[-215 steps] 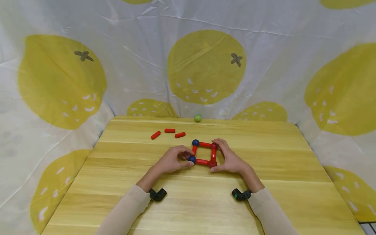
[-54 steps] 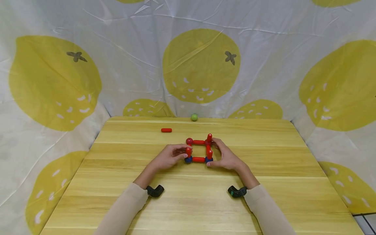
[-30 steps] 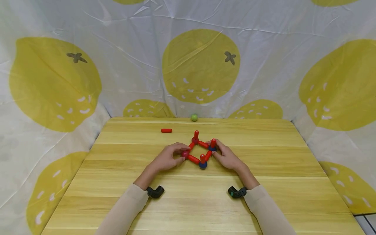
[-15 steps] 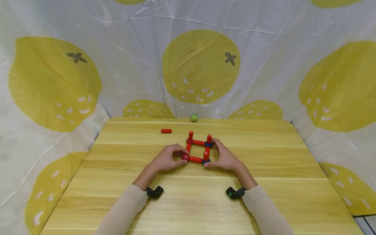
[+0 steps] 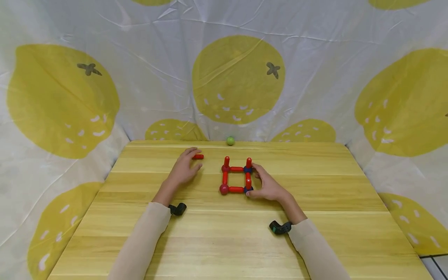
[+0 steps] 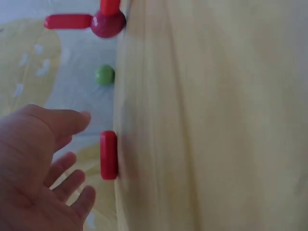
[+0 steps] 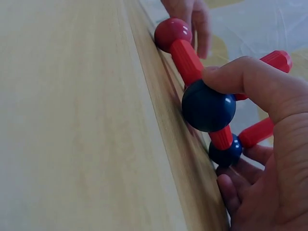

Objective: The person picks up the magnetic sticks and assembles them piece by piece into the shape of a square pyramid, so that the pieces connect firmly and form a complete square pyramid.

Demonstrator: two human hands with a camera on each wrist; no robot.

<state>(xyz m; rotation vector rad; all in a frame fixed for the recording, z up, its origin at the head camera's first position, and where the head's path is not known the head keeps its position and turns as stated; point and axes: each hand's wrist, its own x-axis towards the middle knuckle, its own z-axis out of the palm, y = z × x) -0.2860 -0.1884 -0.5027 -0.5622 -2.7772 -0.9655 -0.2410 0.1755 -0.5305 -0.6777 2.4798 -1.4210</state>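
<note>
A square of red rods (image 5: 236, 169) joined by balls lies on the table, blue balls at its right corners and dark red balls at its left. Three corners carry upright rods; the near-left red ball (image 5: 224, 189) has none. My right hand (image 5: 270, 187) holds the square's right side, its thumb on the near blue ball (image 7: 208, 106) and fingers at the far blue ball (image 7: 226, 150). With fingers spread, my left hand (image 5: 182, 168) reaches over a loose red rod (image 6: 109, 155), covering part of it in the head view; the left wrist view shows a gap between them.
A small green ball (image 5: 230, 141) sits at the table's back edge, in front of a lemon-print cloth (image 5: 241, 81). The wooden table (image 5: 224, 241) stretches toward me. Each wrist wears a black camera (image 5: 280, 228).
Two of three loose rods now stand on the square along with another upright; the square has been turned. My left hand has let go of its red ball and moved left and back to the loose rod.
</note>
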